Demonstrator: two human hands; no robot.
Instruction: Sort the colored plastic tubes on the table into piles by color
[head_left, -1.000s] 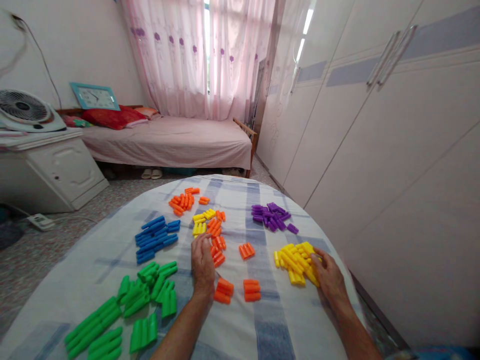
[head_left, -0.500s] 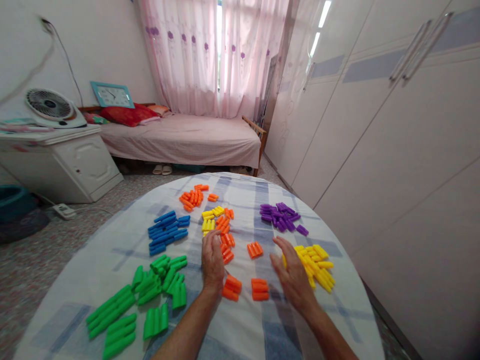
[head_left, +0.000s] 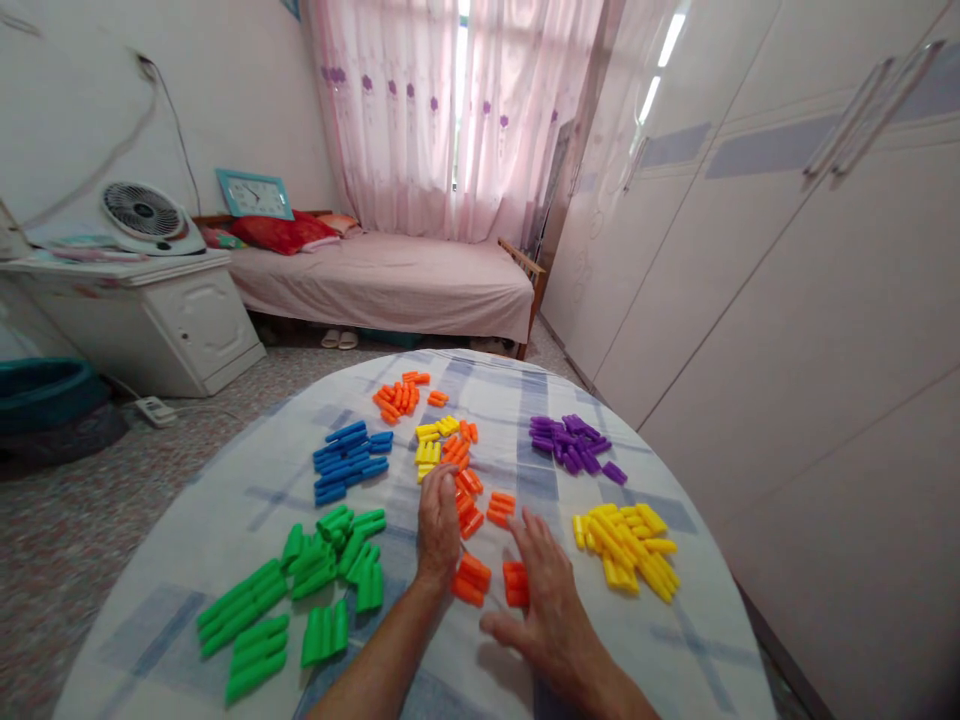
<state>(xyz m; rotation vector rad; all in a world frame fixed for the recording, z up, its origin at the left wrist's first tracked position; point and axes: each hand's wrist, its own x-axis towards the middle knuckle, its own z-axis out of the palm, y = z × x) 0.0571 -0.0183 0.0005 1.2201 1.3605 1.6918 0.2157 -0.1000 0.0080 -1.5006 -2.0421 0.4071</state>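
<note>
My left hand [head_left: 439, 525] stands on edge along the left side of a row of orange plastic pieces [head_left: 470, 482], its fingers stretched out and gripping nothing. Each piece looks like short tubes joined side by side. My right hand [head_left: 547, 600] is open, thumb apart, and partly covers an orange piece [head_left: 514, 584]. Its fingertips are close to another orange piece [head_left: 501, 507]; whether they touch it I cannot tell. A further orange piece [head_left: 471, 580] lies between the two hands. Beyond my left fingertips are small yellow pieces [head_left: 428, 452].
Around the hands on the checked tablecloth [head_left: 285, 440] lie a green pile [head_left: 315, 565], a blue pile [head_left: 349, 462], a far orange pile [head_left: 397, 397], a purple pile [head_left: 570, 443] and a yellow pile [head_left: 626, 540]. A bed [head_left: 390, 280] and wardrobe [head_left: 787, 270] stand beyond.
My right hand has moved left from beside the large yellow pile toward the orange pieces. The orange piece by its fingertips has shifted left, nearer the row. The view has swung slightly left.
</note>
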